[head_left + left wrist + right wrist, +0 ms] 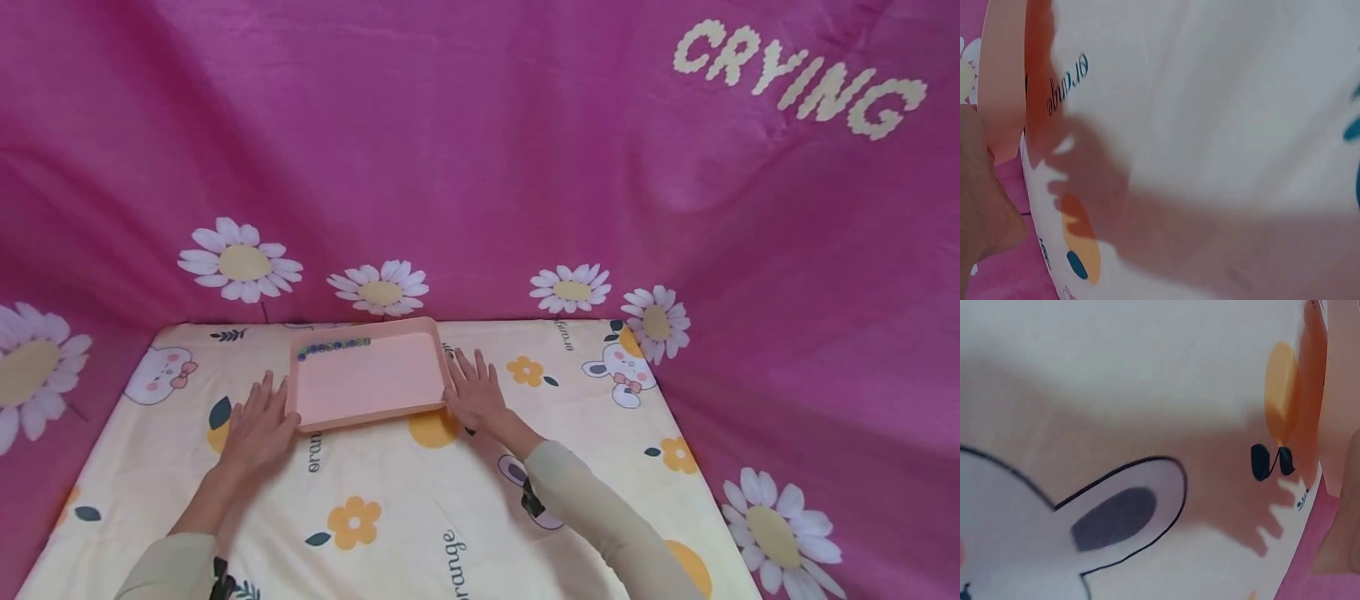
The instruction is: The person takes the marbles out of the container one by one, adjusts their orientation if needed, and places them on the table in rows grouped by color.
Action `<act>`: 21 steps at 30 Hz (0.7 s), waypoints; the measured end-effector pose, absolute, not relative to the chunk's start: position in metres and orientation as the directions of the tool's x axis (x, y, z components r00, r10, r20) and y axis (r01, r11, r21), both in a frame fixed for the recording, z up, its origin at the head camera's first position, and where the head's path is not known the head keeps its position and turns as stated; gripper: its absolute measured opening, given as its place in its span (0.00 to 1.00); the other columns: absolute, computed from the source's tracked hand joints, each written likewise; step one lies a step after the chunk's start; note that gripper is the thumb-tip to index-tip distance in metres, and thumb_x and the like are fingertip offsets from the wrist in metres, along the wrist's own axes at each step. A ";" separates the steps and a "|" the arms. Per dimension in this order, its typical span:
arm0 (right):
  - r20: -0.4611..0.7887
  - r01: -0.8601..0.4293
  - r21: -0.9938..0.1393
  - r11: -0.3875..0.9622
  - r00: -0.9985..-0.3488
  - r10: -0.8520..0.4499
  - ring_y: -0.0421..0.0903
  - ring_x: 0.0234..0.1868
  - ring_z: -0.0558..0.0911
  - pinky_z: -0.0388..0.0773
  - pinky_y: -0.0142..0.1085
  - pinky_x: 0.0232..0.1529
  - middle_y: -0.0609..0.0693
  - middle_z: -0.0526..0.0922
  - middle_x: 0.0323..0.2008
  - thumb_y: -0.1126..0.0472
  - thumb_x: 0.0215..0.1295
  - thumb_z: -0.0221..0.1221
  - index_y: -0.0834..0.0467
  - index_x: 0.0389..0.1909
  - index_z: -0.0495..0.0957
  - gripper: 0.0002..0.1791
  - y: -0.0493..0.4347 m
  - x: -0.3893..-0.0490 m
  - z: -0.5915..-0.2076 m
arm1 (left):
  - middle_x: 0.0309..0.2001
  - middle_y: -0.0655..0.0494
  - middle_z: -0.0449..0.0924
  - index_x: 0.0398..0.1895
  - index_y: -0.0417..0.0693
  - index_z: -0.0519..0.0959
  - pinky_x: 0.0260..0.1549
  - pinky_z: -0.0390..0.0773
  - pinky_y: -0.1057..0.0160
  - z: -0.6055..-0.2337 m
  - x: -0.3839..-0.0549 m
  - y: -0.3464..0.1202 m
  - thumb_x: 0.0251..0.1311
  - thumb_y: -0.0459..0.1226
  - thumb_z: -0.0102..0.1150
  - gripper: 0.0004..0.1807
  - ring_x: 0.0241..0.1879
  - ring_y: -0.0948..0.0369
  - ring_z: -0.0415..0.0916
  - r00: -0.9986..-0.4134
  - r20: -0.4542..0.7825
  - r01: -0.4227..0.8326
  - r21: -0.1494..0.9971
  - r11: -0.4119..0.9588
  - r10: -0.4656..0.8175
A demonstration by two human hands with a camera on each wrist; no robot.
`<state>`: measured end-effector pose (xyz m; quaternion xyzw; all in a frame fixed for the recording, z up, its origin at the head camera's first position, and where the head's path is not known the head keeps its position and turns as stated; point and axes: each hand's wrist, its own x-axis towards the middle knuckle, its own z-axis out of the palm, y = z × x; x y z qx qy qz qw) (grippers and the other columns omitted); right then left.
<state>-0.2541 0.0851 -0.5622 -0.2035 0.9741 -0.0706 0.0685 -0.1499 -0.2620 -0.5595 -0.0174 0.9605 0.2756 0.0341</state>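
Observation:
A shallow pink tray (367,379) sits toward the back of the table, slightly turned. Several small round patterned pieces (337,344) line up along its back wall, with one at the left corner of that row. At the tray's left side, my left hand (258,425) touches the near corner with its thumb, fingers extended forward. My right hand (477,396) lies against the opposite side, its fingers spread and straight. Both wrist views catch just an outer wall of the tray (1004,81) and part of a hand (1341,525); most fingers are hidden there.
A cream tablecloth (405,500) printed with flowers, oranges and rabbits covers the table. Pink curtains (480,167) with daisies rise at the back and on both sides, close to the table's edges.

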 end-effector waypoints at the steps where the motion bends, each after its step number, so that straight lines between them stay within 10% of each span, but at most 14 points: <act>1: -0.104 -0.387 -0.166 0.907 -0.908 -0.406 0.60 0.78 0.40 0.41 0.59 0.73 0.51 0.45 0.80 0.47 0.75 0.30 0.52 0.80 0.45 0.35 0.088 -0.253 -0.563 | 0.78 0.34 0.28 0.78 0.34 0.44 0.67 0.28 0.31 -0.560 -0.150 -0.260 0.76 0.47 0.35 0.37 0.75 0.36 0.26 -0.997 -0.077 -0.050 0.530 0.846 -0.011; 21: -0.092 -0.320 -0.128 0.939 -0.939 -0.332 0.60 0.78 0.38 0.41 0.60 0.73 0.50 0.41 0.80 0.44 0.79 0.33 0.49 0.81 0.40 0.34 0.142 -0.238 -0.568 | 0.78 0.34 0.31 0.78 0.34 0.44 0.67 0.28 0.31 -0.566 -0.167 -0.210 0.73 0.45 0.37 0.37 0.75 0.35 0.29 -0.994 -0.102 -0.024 0.557 0.830 0.039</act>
